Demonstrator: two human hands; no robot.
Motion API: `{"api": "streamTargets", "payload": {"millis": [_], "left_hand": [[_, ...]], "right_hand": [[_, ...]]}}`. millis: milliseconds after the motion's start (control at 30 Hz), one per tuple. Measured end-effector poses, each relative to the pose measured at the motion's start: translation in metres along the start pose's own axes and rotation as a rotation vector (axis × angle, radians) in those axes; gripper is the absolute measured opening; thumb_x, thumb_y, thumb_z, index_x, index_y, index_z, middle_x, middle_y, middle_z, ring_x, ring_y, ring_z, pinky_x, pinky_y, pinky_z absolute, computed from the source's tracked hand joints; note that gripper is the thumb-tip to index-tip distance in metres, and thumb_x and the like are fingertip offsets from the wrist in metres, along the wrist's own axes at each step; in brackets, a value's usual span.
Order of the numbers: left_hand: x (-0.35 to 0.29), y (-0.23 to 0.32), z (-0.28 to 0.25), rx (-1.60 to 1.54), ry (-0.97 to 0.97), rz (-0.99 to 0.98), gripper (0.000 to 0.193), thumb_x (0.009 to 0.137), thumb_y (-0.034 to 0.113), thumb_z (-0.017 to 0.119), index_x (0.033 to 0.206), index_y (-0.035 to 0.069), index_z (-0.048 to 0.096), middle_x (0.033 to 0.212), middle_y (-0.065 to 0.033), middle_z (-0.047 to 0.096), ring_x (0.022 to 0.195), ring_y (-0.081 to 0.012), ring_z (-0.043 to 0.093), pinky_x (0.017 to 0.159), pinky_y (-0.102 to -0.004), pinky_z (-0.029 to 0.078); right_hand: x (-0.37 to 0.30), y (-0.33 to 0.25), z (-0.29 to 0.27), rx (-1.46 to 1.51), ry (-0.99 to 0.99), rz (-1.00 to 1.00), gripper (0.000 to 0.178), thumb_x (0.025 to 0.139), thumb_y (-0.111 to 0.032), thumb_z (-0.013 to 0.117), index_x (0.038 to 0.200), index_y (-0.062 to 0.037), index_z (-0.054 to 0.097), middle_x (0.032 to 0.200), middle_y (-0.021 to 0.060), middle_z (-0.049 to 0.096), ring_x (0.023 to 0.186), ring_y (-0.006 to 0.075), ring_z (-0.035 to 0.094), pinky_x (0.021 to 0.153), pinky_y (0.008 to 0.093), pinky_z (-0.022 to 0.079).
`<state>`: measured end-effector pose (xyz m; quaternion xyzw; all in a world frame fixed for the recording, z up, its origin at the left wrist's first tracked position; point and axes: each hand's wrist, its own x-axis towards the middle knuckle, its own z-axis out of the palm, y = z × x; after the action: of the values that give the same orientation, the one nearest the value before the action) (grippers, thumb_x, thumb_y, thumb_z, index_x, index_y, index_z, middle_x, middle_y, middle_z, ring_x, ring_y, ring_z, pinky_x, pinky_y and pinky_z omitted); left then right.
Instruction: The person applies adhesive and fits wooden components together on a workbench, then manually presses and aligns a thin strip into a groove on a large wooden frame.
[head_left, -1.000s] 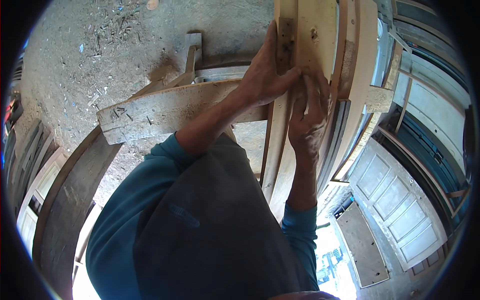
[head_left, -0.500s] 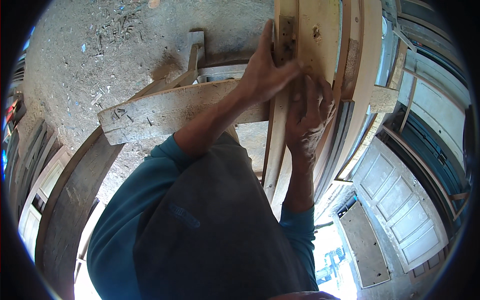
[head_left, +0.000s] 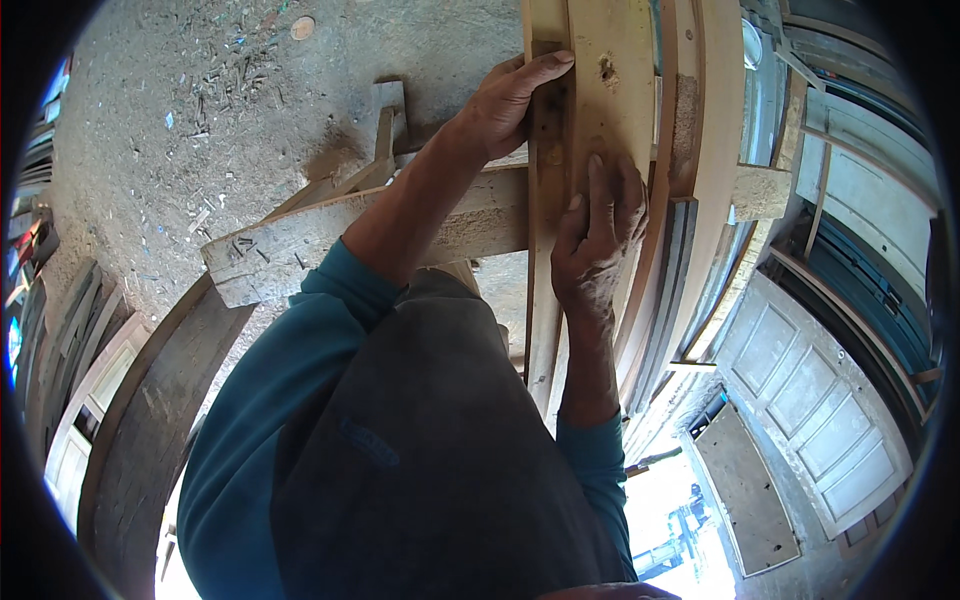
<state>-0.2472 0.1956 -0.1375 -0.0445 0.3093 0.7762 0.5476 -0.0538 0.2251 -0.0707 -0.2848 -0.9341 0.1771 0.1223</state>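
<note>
One pale, knotted plank [head_left: 625, 40] lies lengthwise ahead of the person, slightly to the right, with a narrow wooden strip [head_left: 545, 215] along its left side and a dark recessed patch [head_left: 547, 110] on that strip. The right hand [head_left: 597, 245] rests palm-down on the plank, below the knot; its fingers are extended rather than curled around anything, though whether something small sits beneath them I cannot tell. The left hand [head_left: 497, 108] is at the strip's outer edge, thumb laid over the top beside the dark patch; its other fingers are mostly hidden, so how firmly it closes on the wood I cannot tell. Half a second ago the left thumb reached across toward the right fingertips; now it has drawn back and lies farther up the strip, leaving the hands well apart. That suggests each hand is attending to its own spot, the left on the edge and the right on the flat face. Beyond the plank, to the right, are a brown board with a rough patch [head_left: 685, 130] and dark grey bars [head_left: 668, 290]. A nail-studded crosspiece [head_left: 325, 240] extends leftward over the debris-strewn ground [head_left: 140, 130], and a white panelled door [head_left: 815, 390] leans farther out at right.
</note>
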Motion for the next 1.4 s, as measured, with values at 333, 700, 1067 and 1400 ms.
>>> {"api": "streamTargets", "payload": {"millis": [333, 700, 1067, 1400], "left_hand": [[0.002, 0.002, -0.008, 0.196, 0.108, -0.012, 0.059, 0.097, 0.038, 0.072, 0.13, -0.007, 0.056, 0.108, -0.0132, 0.069, 0.089, -0.0166, 0.072, 0.073, -0.0298, 0.063], [0.003, -0.004, -0.006, 0.187, 0.05, 0.072, 0.055, 0.099, 0.042, 0.069, 0.122, -0.007, 0.059, 0.1, -0.0131, 0.069, 0.074, -0.0139, 0.07, 0.053, -0.0269, 0.058], [0.002, -0.009, -0.002, 0.197, 0.107, 0.096, 0.056, 0.097, 0.043, 0.072, 0.123, -0.005, 0.06, 0.101, -0.0106, 0.069, 0.082, -0.0149, 0.071, 0.064, -0.0291, 0.062], [-0.001, -0.008, 0.0, 0.23, 0.127, 0.105, 0.06, 0.096, 0.044, 0.073, 0.127, -0.005, 0.058, 0.107, -0.0133, 0.069, 0.088, -0.0174, 0.072, 0.069, -0.0313, 0.064]], "right_hand": [[0.02, 0.003, -0.012, 0.186, 0.014, 0.037, 0.045, 0.099, -0.015, 0.06, 0.142, -0.0012, 0.056, 0.144, 0.0215, 0.046, 0.134, 0.0375, 0.045, 0.112, 0.0514, 0.036], [0.084, 0.018, 0.003, -0.029, 0.026, -0.089, 0.045, 0.101, -0.025, 0.06, 0.142, -0.0051, 0.057, 0.145, 0.0241, 0.045, 0.131, 0.0405, 0.049, 0.11, 0.0529, 0.039], [0.087, 0.022, 0.003, 0.049, 0.021, -0.086, 0.04, 0.101, -0.022, 0.06, 0.139, -0.0109, 0.062, 0.144, 0.0248, 0.045, 0.129, 0.0414, 0.05, 0.108, 0.0533, 0.041], [0.078, 0.026, 0.001, 0.071, -0.007, -0.087, 0.041, 0.1, -0.022, 0.061, 0.139, -0.0094, 0.062, 0.146, 0.0261, 0.044, 0.13, 0.0428, 0.05, 0.109, 0.0535, 0.041]]}}
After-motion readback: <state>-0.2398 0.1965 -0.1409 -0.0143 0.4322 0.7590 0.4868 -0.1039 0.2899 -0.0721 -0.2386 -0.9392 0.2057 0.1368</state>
